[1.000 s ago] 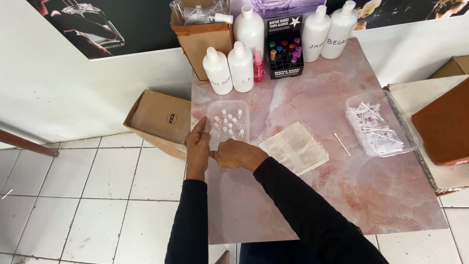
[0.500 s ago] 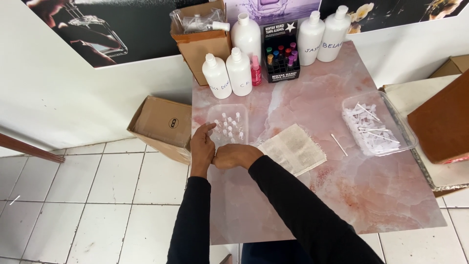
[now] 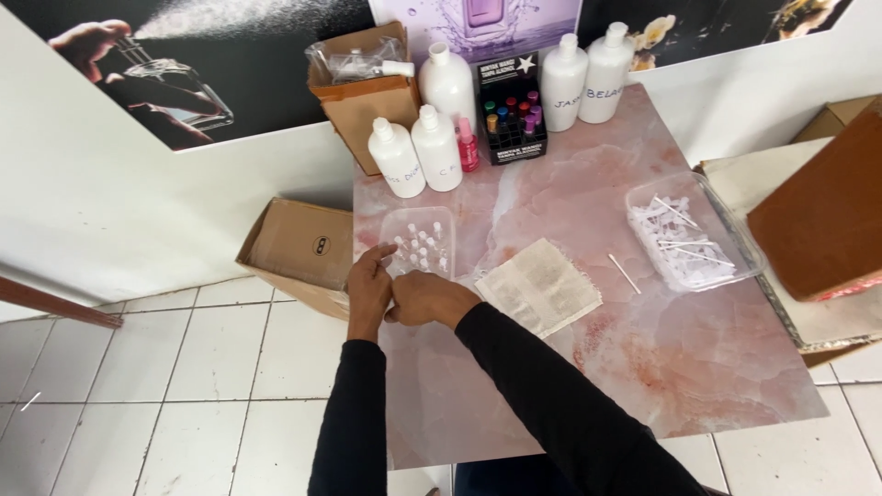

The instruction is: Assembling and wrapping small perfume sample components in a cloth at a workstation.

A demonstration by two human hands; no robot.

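Your left hand [image 3: 368, 289] and right hand [image 3: 428, 298] sit together at the near-left edge of the pink marble tabletop [image 3: 588, 367], fingertips meeting. Both are curled in a pinch, apparently on something small between them, but it's too small to make out, so I can't tell what either hand actually grips.

The clear tray of small vials [image 3: 421, 243] lies just beyond your fingertips, touching or nearly touching your left fingers. The vials stand upright in it, white caps up.

Just right of your right hand lies a printed paper sheet [image 3: 539, 287], flat, tilted on the table. Farther right of it, a thin white stick [image 3: 624, 274] lies loose. Beyond that, well apart from your hands, is a clear container of white sticks [image 3: 684, 230].

Far side of the tray, away from you: two white bottles [image 3: 415, 156] side by side, with a small pink bottle [image 3: 468, 147] just right of them and a black rack of coloured vials [image 3: 511, 115] next over. Behind them stand a taller white bottle [image 3: 447, 83] and a brown carton [image 3: 363, 92]; two more white bottles [image 3: 584, 78] stand right of the rack.

Left of your left hand, off the table, an open cardboard box [image 3: 299, 253] sits on the tiled floor.
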